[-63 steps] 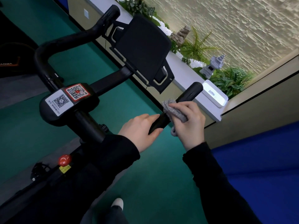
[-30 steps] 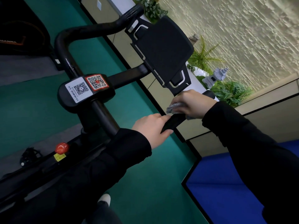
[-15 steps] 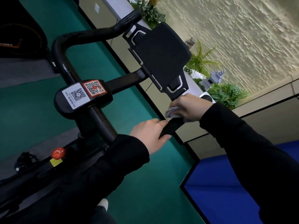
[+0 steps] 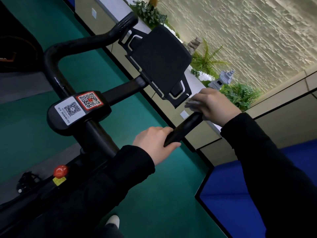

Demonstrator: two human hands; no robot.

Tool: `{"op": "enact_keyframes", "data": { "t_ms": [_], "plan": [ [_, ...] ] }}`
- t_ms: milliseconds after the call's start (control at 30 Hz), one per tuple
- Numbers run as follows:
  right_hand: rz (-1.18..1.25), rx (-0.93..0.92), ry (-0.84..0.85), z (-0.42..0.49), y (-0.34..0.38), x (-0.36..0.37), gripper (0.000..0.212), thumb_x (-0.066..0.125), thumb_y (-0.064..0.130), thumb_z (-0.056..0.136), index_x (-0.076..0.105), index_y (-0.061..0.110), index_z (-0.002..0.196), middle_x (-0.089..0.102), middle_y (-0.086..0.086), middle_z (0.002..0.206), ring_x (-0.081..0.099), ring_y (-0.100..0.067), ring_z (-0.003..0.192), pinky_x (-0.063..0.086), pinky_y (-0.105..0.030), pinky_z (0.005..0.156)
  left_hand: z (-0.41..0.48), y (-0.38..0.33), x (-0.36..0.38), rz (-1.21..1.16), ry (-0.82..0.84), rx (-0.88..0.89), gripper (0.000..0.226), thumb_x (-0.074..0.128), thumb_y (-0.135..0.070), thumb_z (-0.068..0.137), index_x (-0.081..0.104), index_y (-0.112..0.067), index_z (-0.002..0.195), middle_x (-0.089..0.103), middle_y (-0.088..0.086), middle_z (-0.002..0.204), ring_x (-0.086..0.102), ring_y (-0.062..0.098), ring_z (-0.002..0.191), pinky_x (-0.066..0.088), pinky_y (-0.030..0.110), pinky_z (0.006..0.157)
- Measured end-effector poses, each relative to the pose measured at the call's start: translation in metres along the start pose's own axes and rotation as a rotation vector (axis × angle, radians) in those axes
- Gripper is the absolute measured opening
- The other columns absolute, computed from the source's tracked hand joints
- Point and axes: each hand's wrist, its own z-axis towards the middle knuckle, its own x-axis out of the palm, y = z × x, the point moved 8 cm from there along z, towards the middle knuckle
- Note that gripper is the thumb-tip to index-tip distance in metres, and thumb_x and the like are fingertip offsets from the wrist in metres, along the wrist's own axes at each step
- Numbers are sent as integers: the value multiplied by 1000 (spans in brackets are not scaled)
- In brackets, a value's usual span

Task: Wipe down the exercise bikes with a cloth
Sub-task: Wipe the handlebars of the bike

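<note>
A black exercise bike fills the left and middle, with a curved handlebar point(image 4: 56, 69), a console screen point(image 4: 161, 62) and a stem cap with two QR stickers point(image 4: 78, 107). My left hand point(image 4: 154, 143) grips the near part of the right handlebar grip point(image 4: 184, 127). My right hand point(image 4: 212, 104) holds a grey cloth point(image 4: 193, 104) wrapped over the far tip of that same grip, just below the console. Most of the cloth is hidden under my fingers.
A red knob point(image 4: 60, 170) with a yellow tag sits on the bike frame. Green floor lies below. A white ledge with plants point(image 4: 240, 95) and a small stone pagoda point(image 4: 221, 79) runs along the wall. A blue mat point(image 4: 240, 194) lies at the right.
My right hand with the cloth slid up the grip from its middle to its far tip. The left hand kept its hold on the near part. The view shifted slightly.
</note>
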Motion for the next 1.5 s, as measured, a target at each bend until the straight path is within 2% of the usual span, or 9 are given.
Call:
{"op": "enact_keyframes", "data": {
  "t_ms": [200, 367, 500, 633, 833, 1067, 1233, 1333, 1500],
  "plan": [
    [38, -69, -183, -20, 15, 13, 16, 63, 6, 87, 69, 1, 100, 63, -18, 89, 58, -36, 82, 41, -36, 72, 19, -13, 0, 28, 0, 3, 53, 49, -57, 87, 45, -27, 131, 56, -3, 117, 54, 20, 108, 47, 34, 83],
    [9, 177, -661, -59, 5, 17, 22, 63, -6, 81, 68, 0, 102, 64, -16, 100, 50, -32, 99, 39, -42, 85, 26, -14, 6, -33, 4, 11, 44, 55, -43, 88, 50, -28, 129, 56, -2, 114, 53, 20, 107, 47, 36, 87],
    [109, 359, -840, -85, 8, 32, 33, 51, -3, 82, 67, 2, 110, 60, -19, 109, 40, -28, 105, 37, -36, 89, 23, -11, 10, -94, -15, 12, 44, 56, -40, 88, 51, -27, 130, 56, -2, 111, 55, 20, 101, 47, 35, 85],
    [309, 539, -1000, -101, 15, 45, 30, 57, -11, 81, 68, 0, 107, 57, -21, 102, 49, -29, 97, 43, -28, 83, 23, -11, 10, -108, -10, 23, 44, 57, -38, 88, 51, -24, 130, 56, 0, 112, 56, 22, 102, 47, 38, 86],
    [635, 745, -1096, -116, 33, 76, 17, 63, -8, 81, 67, -1, 96, 57, -18, 96, 52, -9, 92, 42, -13, 83, 23, -10, 9, -112, -30, 26, 44, 58, -37, 87, 53, -24, 129, 56, -2, 112, 55, 21, 105, 47, 37, 88],
    [817, 977, -1237, -117, 19, 82, 10, 57, 2, 84, 60, 0, 94, 57, -13, 94, 50, -4, 85, 36, -7, 79, 24, -10, 8, -84, -54, 45, 42, 59, -33, 87, 55, -25, 127, 58, -3, 107, 54, 18, 97, 41, 26, 81],
    [990, 1060, -1226, -124, 20, 99, 9, 60, 9, 88, 59, 4, 95, 63, -14, 92, 60, -23, 89, 47, -32, 79, 23, -9, 8, -79, -64, 48, 42, 60, -35, 86, 56, -25, 127, 58, -5, 104, 54, 16, 94, 40, 23, 79],
    [1097, 1136, -1292, -124, -7, 92, 7, 59, 8, 90, 58, 13, 94, 62, 1, 86, 58, -8, 81, 48, -25, 75, 23, -9, 7, -77, -64, 45, 41, 60, -37, 86, 57, -27, 126, 57, -7, 100, 54, 15, 89, 44, 27, 79],
    [1186, 1137, -1347, -109, -20, 86, 6, 53, 6, 93, 56, 10, 96, 59, -5, 86, 55, -16, 79, 47, -31, 76, 24, -8, 7, -86, -70, 39, 39, 60, -37, 86, 57, -29, 124, 56, -10, 98, 53, 11, 87, 40, 22, 77]
  ]
}}
